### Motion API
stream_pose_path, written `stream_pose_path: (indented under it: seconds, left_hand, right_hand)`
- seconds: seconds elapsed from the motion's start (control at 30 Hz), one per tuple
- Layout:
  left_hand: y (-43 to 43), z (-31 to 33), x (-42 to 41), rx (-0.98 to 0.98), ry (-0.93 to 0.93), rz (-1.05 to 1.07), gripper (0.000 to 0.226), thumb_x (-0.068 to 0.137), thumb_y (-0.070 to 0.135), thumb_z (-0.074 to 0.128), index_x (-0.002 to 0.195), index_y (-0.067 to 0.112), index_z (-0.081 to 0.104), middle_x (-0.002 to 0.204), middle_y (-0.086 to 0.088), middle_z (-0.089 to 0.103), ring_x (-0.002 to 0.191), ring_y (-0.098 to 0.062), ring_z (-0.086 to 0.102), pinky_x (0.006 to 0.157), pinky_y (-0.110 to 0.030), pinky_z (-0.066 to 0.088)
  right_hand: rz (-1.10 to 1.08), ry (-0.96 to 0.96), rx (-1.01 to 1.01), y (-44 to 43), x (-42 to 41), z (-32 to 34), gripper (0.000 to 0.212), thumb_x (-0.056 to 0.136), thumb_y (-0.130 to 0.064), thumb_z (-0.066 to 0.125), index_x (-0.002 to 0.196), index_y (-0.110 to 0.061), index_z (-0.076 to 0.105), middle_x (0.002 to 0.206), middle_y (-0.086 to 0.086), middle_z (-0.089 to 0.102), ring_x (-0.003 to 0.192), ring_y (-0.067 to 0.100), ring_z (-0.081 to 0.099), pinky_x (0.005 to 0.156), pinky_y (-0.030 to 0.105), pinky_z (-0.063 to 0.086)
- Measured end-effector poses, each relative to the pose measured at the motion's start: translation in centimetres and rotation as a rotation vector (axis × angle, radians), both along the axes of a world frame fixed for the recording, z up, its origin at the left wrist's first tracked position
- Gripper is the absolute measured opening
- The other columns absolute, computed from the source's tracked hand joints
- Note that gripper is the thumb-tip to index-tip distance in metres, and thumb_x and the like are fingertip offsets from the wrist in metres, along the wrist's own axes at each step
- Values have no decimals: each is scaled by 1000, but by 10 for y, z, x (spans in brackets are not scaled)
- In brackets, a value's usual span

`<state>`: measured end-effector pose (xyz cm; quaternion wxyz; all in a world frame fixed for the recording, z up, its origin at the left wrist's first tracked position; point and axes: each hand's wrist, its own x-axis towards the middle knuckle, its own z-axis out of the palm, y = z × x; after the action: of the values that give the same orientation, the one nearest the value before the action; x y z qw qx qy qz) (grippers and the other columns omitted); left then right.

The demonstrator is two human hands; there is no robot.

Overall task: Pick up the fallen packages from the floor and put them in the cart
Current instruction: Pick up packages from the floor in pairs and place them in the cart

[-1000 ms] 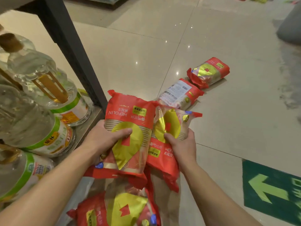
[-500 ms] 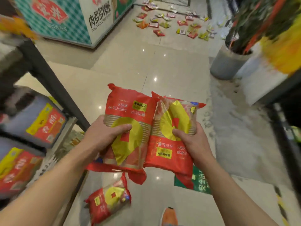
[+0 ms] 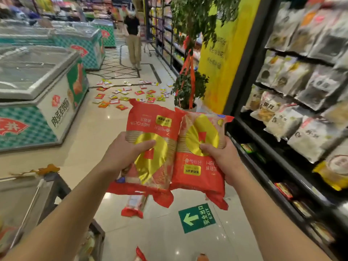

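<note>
gripping two red-and-gold packages, one in each hand, i hold them up side by side above the tiled floor. my left hand wraps the left package from its outer edge, thumb laid across the gold disc on the front, the other fingers hidden behind it. my right hand clasps the right package the same way, thumb on its gold disc, the rest of the fingers round the back and out of sight. the two packages touch along their inner edges; the left one's print reads upside down, the right one's upright.

below them a third package of the same kind lies on the floor, partly hidden by the ones i hold, and a red corner of another shows at the bottom edge. near the third one a green exit sticker with an arrow sits on the tiles. further up the aisle many small packets lie scattered, near a potted plant hung with red ribbons. chest freezers line the left side; shelves of bagged goods fill the right. far down the aisle a person stands, with what looks like a wire cart just beside them.
</note>
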<state>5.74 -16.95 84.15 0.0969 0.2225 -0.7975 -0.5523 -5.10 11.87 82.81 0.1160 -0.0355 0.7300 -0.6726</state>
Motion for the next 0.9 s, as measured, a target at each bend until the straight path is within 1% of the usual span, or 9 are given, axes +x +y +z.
stream_pose_path:
  seconds: [0.13,0.23,0.33,0.43,0.53,0.63,0.73,0.83,0.9]
  left_hand:
    - [49,34,-5,-14,20,-188,78,57,70,94,117,25,74,98,6,83,87,-16,80,79,-37,60]
    - [103,53,-10,-10,24,-342,79,56,70,94,118,24,75,98,5,84,89,-18,82,88,-46,65]
    - [169,67,-12,-10,45,-495,86,55,77,94,120,26,75,103,5,84,92,-20,83,91,-50,65]
    - [243,81,-4,-6,60,-642,73,58,66,96,119,30,76,102,8,85,92,-18,83,89,-48,66]
    - [322,89,12,-18,78,-757,48,72,51,97,109,27,77,91,8,85,85,-16,82,77,-36,64]
    - [404,88,35,-14,59,-868,61,65,63,97,108,29,74,96,6,83,86,-17,81,78,-38,64]
    - [490,82,69,25,26,-1012,57,67,56,98,109,25,77,96,3,85,88,-22,83,90,-48,65]
    - [575,73,113,72,-2,-1148,67,66,57,99,118,23,76,102,1,85,92,-24,84,92,-52,65]
    - [632,67,149,112,-3,-1227,60,69,47,100,117,19,77,100,-3,85,92,-28,84,91,-52,66]
  right_hand:
    - [-195,13,-43,66,55,31,55,82,-19,94,125,-26,60,111,5,80,88,25,82,71,41,65]
    - [-340,11,-73,124,96,48,54,83,-17,93,125,-24,60,111,7,80,88,27,82,72,41,65]
    - [-481,28,-97,186,139,61,51,83,-19,94,119,-29,59,109,6,79,84,25,82,68,40,65]
    - [-612,51,-97,249,184,69,51,83,-22,94,119,-29,59,110,6,79,86,27,82,73,45,67]
    - [-736,69,-124,310,234,71,51,84,-20,94,120,-29,60,108,6,80,85,27,82,74,47,68]
    - [-872,80,-99,372,292,69,52,84,-18,93,125,-24,61,107,5,78,86,26,81,73,44,67]
    - [-985,79,-78,441,360,65,43,87,-19,91,115,-31,60,109,5,78,88,25,81,73,43,66]
    - [-1107,71,-39,500,435,64,48,86,-22,92,122,-28,60,112,6,78,93,27,81,79,47,67]
    - [-1221,69,4,535,488,60,49,85,-21,92,124,-24,63,110,6,79,91,25,81,80,47,67]
